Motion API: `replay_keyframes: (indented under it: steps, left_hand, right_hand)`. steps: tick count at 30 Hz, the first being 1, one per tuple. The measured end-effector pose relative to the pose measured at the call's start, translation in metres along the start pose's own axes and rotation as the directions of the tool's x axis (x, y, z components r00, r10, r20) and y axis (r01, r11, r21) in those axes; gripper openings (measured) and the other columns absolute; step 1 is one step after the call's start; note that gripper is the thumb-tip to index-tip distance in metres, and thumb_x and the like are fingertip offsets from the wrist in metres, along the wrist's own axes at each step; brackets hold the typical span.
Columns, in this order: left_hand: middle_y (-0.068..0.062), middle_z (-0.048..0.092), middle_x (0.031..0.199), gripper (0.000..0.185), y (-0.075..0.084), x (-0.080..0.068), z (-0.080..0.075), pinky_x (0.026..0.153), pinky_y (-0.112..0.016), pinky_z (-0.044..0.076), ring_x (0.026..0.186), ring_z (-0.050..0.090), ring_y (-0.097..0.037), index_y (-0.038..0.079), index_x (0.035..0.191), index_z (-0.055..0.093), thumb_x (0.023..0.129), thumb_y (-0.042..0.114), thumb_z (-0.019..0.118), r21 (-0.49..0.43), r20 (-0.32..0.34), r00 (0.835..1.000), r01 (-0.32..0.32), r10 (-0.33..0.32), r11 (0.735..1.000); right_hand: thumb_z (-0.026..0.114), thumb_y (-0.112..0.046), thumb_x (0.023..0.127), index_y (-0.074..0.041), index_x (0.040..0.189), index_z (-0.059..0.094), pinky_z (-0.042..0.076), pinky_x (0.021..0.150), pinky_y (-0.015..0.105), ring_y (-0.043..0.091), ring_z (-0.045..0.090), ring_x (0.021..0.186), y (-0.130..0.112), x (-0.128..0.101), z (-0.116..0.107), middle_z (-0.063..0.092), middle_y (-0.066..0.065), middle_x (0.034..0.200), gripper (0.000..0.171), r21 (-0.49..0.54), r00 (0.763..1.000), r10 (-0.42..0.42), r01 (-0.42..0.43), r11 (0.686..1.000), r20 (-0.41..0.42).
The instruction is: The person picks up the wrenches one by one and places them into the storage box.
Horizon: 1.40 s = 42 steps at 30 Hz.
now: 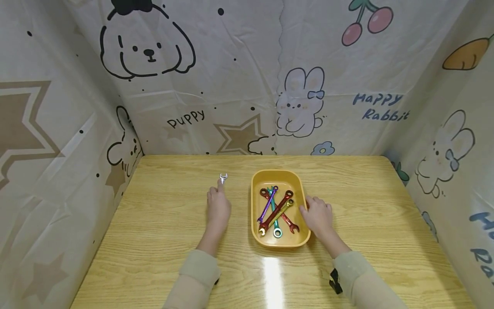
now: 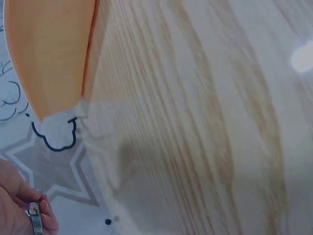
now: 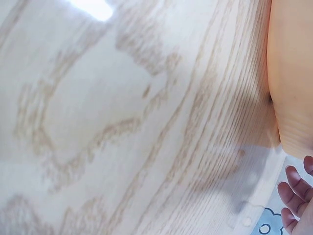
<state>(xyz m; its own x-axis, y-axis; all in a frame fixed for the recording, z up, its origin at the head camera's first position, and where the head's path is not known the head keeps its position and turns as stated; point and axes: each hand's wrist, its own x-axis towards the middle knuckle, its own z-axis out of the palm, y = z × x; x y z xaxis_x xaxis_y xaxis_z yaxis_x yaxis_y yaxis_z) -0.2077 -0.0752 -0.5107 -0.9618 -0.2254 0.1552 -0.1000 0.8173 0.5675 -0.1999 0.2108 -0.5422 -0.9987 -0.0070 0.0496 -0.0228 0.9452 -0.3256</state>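
A person's left hand (image 1: 218, 207) grips a silver wrench (image 1: 223, 177) on a wooden worktop (image 1: 162, 240), the tool's open-end head pointing away beyond the fingertips. The right hand (image 1: 318, 214) rests against the right rim of a yellow tray (image 1: 256, 206) holding a crossed pile of coloured wrenches (image 1: 277, 210) in red, purple, teal and gold. Cartoon-printed curtains (image 1: 231, 77) with puppies and rabbits enclose the worktop on three sides.

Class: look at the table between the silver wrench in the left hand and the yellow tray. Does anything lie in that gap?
Nothing visible does. The left hand holds the silver wrench; only bare table separates it from the yellow tray.
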Motion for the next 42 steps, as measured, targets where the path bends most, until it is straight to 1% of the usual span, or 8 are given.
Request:
replay_keyframes:
  steps: [5, 8, 15, 21, 30, 33, 39, 42]
  left_hand:
    - [-0.022, 0.052, 0.098, 0.057, 0.009, -0.002, 0.006, 0.074, -0.038, 0.048, 0.090, 0.051, -0.034, -0.002, 0.135, 0.040, 0.079, -0.011, 0.052, 0.017, -0.009, 0.999, -0.035, 0.035, 0.999]
    - [-0.021, 0.051, 0.098, 0.058, 0.014, -0.003, 0.009, 0.071, -0.037, 0.049, 0.090, 0.051, -0.033, -0.001, 0.135, 0.040, 0.079, -0.011, 0.053, 0.012, 0.009, 1.000, -0.030, 0.030, 0.999]
    - [-0.022, 0.051, 0.099, 0.060, 0.027, -0.006, 0.015, 0.075, -0.040, 0.049, 0.094, 0.051, -0.035, -0.001, 0.135, 0.040, 0.077, -0.011, 0.054, 0.005, 0.017, 0.998, -0.055, 0.055, 0.998]
    - [-0.022, 0.051, 0.100, 0.056, 0.035, -0.009, 0.021, 0.074, -0.038, 0.050, 0.096, 0.051, -0.033, -0.001, 0.135, 0.040, 0.080, -0.010, 0.051, 0.002, 0.037, 0.997, -0.073, 0.073, 0.997]
    - [-0.023, 0.051, 0.104, 0.058, 0.048, -0.013, 0.027, 0.084, -0.037, 0.048, 0.100, 0.050, -0.034, -0.002, 0.136, 0.037, 0.081, -0.008, 0.052, 0.013, 0.090, 0.990, -0.111, 0.110, 0.994]
    - [-0.023, 0.051, 0.104, 0.057, 0.052, -0.014, 0.029, 0.083, -0.036, 0.048, 0.098, 0.051, -0.033, -0.002, 0.137, 0.037, 0.082, -0.008, 0.051, 0.025, 0.101, 0.987, -0.128, 0.124, 0.992]
    - [-0.019, 0.050, 0.097, 0.063, 0.061, -0.016, 0.031, 0.075, -0.032, 0.049, 0.092, 0.050, -0.029, -0.002, 0.136, 0.038, 0.077, -0.005, 0.059, 0.012, 0.109, 0.984, -0.143, 0.140, 0.990]
    - [-0.021, 0.051, 0.101, 0.064, 0.065, -0.016, 0.033, 0.078, -0.033, 0.049, 0.096, 0.051, -0.030, -0.002, 0.135, 0.038, 0.075, -0.006, 0.060, 0.015, 0.110, 0.983, -0.152, 0.149, 0.988]
  right_hand:
    - [0.052, -0.031, 0.088, -0.003, 0.124, 0.053, 0.033, 0.084, 0.051, 0.039, 0.052, 0.103, 0.000, 0.000, -0.001, 0.058, 0.022, 0.112, 0.045, 0.003, 1.000, 0.000, 0.000, 1.000, 0.001]
    - [0.052, -0.031, 0.088, -0.003, 0.123, 0.053, 0.033, 0.084, 0.051, 0.038, 0.052, 0.103, 0.000, 0.000, -0.001, 0.058, 0.022, 0.112, 0.045, 0.006, 1.000, 0.001, -0.001, 1.000, 0.003]
    - [0.052, -0.031, 0.088, -0.003, 0.122, 0.054, 0.033, 0.084, 0.051, 0.038, 0.052, 0.102, 0.000, -0.001, -0.001, 0.058, 0.022, 0.111, 0.044, 0.015, 1.000, -0.003, 0.003, 1.000, -0.002]
    - [0.052, -0.030, 0.088, -0.002, 0.121, 0.054, 0.033, 0.083, 0.051, 0.038, 0.053, 0.100, -0.001, -0.001, -0.002, 0.059, 0.022, 0.109, 0.044, 0.024, 1.000, -0.005, 0.005, 1.000, -0.015]
    - [0.052, -0.030, 0.088, -0.003, 0.120, 0.055, 0.033, 0.082, 0.050, 0.037, 0.053, 0.099, -0.001, -0.001, -0.002, 0.059, 0.021, 0.107, 0.042, 0.019, 1.000, -0.002, 0.002, 1.000, -0.010]
    - [0.052, -0.030, 0.088, -0.002, 0.119, 0.055, 0.033, 0.082, 0.050, 0.038, 0.053, 0.100, -0.001, -0.001, -0.002, 0.059, 0.022, 0.107, 0.042, 0.020, 1.000, -0.002, 0.002, 1.000, -0.010]
    - [0.052, -0.030, 0.088, -0.003, 0.121, 0.054, 0.033, 0.084, 0.050, 0.038, 0.052, 0.101, -0.001, -0.001, -0.002, 0.058, 0.021, 0.108, 0.043, 0.027, 1.000, 0.006, -0.006, 1.000, -0.003]
    - [0.051, -0.031, 0.088, -0.003, 0.122, 0.053, 0.033, 0.084, 0.050, 0.038, 0.052, 0.101, -0.002, -0.001, -0.002, 0.058, 0.022, 0.109, 0.044, 0.028, 1.000, 0.005, -0.005, 1.000, 0.000]
